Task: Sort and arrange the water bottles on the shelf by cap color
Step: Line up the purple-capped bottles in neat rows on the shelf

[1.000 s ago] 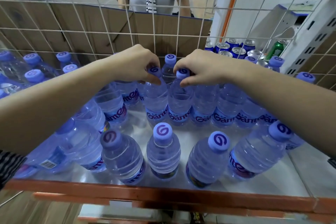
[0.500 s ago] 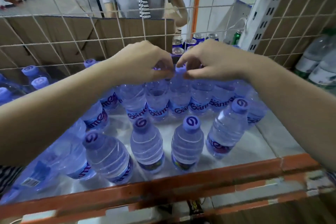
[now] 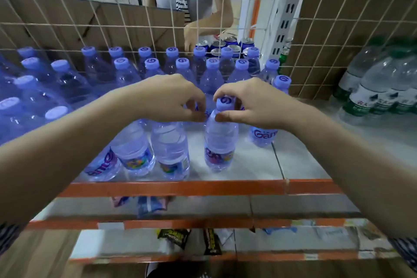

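Several clear water bottles with purple caps stand in rows on the white shelf (image 3: 300, 160). My right hand (image 3: 252, 104) pinches the neck of one purple-capped bottle (image 3: 220, 142) near the shelf's front, its cap showing between my fingers. My left hand (image 3: 171, 99) grips the top of the neighbouring bottle (image 3: 170, 149); that cap is hidden under my fingers. Both bottles stand upright, a small gap between them. More purple-capped bottles (image 3: 212, 65) fill the rows behind.
Green-capped bottles (image 3: 381, 81) stand at the right beyond the upright post (image 3: 291, 13). A wire grid (image 3: 126, 27) backs the shelf, with drink cans (image 3: 225, 44) and another person's hand (image 3: 191, 36) behind it. An orange rail (image 3: 180, 187) edges the front; lower shelves hold snack packets (image 3: 173, 235).
My hands came forward from the back row toward the shelf front, each with a bottle. The view shifted right, and the green-capped bottles now show fully.
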### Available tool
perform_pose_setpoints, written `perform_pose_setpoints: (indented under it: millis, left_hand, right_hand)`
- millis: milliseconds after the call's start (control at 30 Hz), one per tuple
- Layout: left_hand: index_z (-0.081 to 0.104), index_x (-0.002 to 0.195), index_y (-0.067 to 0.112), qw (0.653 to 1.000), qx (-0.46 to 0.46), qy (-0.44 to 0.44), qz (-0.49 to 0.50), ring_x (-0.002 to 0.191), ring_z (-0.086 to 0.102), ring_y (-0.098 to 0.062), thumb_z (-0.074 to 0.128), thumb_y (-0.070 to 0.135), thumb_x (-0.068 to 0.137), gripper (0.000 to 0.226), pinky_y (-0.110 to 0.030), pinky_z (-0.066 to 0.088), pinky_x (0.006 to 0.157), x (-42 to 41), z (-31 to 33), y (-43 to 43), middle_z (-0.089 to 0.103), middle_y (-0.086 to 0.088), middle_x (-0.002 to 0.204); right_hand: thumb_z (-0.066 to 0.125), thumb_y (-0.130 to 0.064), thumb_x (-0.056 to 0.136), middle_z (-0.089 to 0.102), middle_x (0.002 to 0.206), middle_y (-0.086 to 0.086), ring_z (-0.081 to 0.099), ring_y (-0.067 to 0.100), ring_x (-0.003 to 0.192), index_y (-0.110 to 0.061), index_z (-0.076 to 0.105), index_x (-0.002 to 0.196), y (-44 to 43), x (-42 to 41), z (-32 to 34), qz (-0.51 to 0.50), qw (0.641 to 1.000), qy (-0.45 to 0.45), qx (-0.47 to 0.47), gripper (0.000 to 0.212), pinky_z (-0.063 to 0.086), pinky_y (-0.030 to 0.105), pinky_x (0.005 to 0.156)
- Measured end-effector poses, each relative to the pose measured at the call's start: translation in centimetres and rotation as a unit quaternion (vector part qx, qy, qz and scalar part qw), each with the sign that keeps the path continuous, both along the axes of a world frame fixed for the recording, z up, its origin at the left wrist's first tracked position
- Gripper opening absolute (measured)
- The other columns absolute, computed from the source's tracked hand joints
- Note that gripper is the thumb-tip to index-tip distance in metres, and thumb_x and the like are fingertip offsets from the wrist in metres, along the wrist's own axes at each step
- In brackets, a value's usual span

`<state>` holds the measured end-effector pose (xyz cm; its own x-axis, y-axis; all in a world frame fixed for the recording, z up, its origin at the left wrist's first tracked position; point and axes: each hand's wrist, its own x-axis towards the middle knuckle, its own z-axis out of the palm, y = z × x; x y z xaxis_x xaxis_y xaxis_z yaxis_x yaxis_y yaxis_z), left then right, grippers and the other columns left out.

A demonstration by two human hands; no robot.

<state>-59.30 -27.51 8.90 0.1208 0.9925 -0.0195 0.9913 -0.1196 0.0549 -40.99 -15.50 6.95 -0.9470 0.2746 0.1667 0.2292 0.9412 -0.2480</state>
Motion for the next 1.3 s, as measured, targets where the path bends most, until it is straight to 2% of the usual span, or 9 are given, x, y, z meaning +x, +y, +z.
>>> perform_pose_setpoints:
  millis: [167,267,467,600,767,933,1100,1167,1300]
  left_hand:
    - [0.069,0.106,0.033,0.997,0.009,0.003,0.07,0.068,0.048,-0.005,0.064,0.05,0.086,0.026,-0.027,0.038,0.068,-0.8,-0.9,-3.2,0.064,0.02,0.079]
    - [0.071,0.106,0.025,0.992,0.033,-0.006,0.119,0.059,0.046,-0.003,0.073,0.048,0.08,0.035,-0.029,0.036,0.066,-1.5,-0.8,-4.6,0.052,0.017,0.06]
    - [0.068,0.089,0.007,0.984,0.109,-0.011,0.138,0.063,0.049,-0.029,0.07,0.053,0.078,0.047,-0.044,0.044,0.069,-1.3,-1.6,-4.2,0.057,-0.008,0.063]
    - [0.054,0.071,0.01,0.988,0.109,0.002,0.109,0.057,0.038,-0.025,0.068,0.058,0.078,0.051,-0.037,0.029,0.058,-1.4,-1.5,-1.4,0.045,-0.003,0.056]
    - [0.047,0.061,0.008,0.985,0.131,0.037,0.103,0.052,0.033,-0.021,0.063,0.068,0.074,0.064,-0.036,0.02,0.055,-0.6,-1.0,3.8,0.041,-0.004,0.053]
    - [0.06,0.068,-0.004,0.982,0.151,0.057,0.094,0.06,0.045,-0.031,0.06,0.072,0.073,0.077,-0.038,0.031,0.058,0.1,-1.3,7.3,0.059,-0.023,0.066]
    - [0.069,0.098,0.013,0.994,0.102,-0.016,0.044,0.074,0.055,-0.025,0.074,0.047,0.08,0.039,-0.028,0.031,0.066,-1.1,-1.1,7.6,0.057,0.004,0.065]
    - [0.069,0.117,0.02,0.993,0.086,-0.067,0.036,0.072,0.054,-0.016,0.076,0.03,0.082,0.037,-0.02,0.03,0.065,-1.6,-0.8,7.2,0.054,0.018,0.06]
    - [0.071,0.098,0.011,0.991,0.119,-0.039,0.048,0.078,0.061,-0.024,0.077,0.04,0.079,0.035,-0.029,0.039,0.069,-2.0,-1.2,7.5,0.069,-0.003,0.08]
  right_hand:
    - [0.062,-0.05,0.088,0.057,0.096,0.001,0.055,0.025,0.092,-0.019,0.058,0.111,-0.4,-0.5,-1.3,-0.011,0.999,0.029,0.03,0.038,0.047,0.042,0.079]
    - [0.061,-0.051,0.088,0.053,0.082,-0.001,0.056,0.028,0.085,-0.016,0.057,0.107,-0.3,-0.6,-1.5,-0.031,0.998,0.043,0.039,0.04,0.046,0.039,0.072]
    - [0.063,-0.048,0.089,0.055,0.083,0.0,0.051,0.021,0.082,-0.011,0.062,0.11,1.3,-0.8,-0.1,-0.004,0.999,0.004,0.045,0.042,0.036,0.034,0.067]
    - [0.07,-0.036,0.087,0.048,0.074,-0.008,0.047,0.017,0.079,-0.016,0.064,0.115,3.5,-0.9,1.7,0.0,0.998,-0.045,0.043,0.035,0.03,0.029,0.065]
    - [0.076,-0.021,0.082,0.053,0.089,-0.005,0.048,0.016,0.086,-0.018,0.068,0.112,5.9,-1.5,3.1,-0.016,0.994,-0.087,0.068,0.031,0.035,0.028,0.071]
    - [0.079,-0.01,0.077,0.059,0.097,-0.003,0.05,0.012,0.085,-0.023,0.07,0.109,7.5,-1.5,3.4,-0.039,0.992,-0.108,0.059,0.035,0.039,0.028,0.075]
    - [0.078,-0.035,0.078,0.057,0.093,-0.015,0.052,0.001,0.077,-0.03,0.066,0.106,7.2,-1.5,2.4,-0.035,0.995,-0.097,0.01,0.03,0.037,0.027,0.068]
    - [0.072,-0.044,0.082,0.063,0.096,-0.002,0.057,0.017,0.086,-0.02,0.065,0.112,7.2,-1.7,1.8,-0.061,0.995,-0.071,0.023,0.039,0.043,0.033,0.071]
    - [0.071,-0.039,0.083,0.062,0.08,0.022,0.052,0.03,0.068,0.007,0.065,0.096,6.9,-2.2,1.5,-0.094,0.992,-0.056,0.062,0.048,0.038,0.039,0.06]
